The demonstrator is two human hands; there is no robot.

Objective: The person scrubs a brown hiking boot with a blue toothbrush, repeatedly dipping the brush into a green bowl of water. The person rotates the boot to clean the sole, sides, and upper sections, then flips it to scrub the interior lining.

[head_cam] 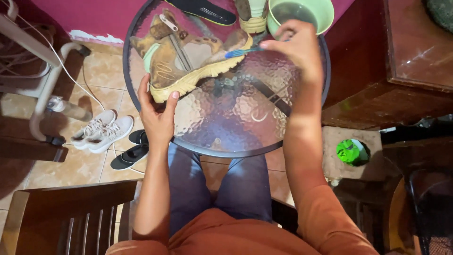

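A single head-worn camera looks almost straight down from above the seated person, close enough that the orange-clad shoulders and both forearms fill the lower frame. The view faces forward over the lap onto a round glass table point(226, 137), whose top sits in the upper middle. Tiled floor point(89, 165) shows left, a wooden cabinet point(377, 94) right.

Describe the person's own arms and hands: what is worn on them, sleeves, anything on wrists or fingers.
Both arms are bare from the upper arm down, below short orange sleeves. The left hand and the right hand wear no gloves. No watch, bracelet or ring shows on either. The fingernails are short and unpainted.
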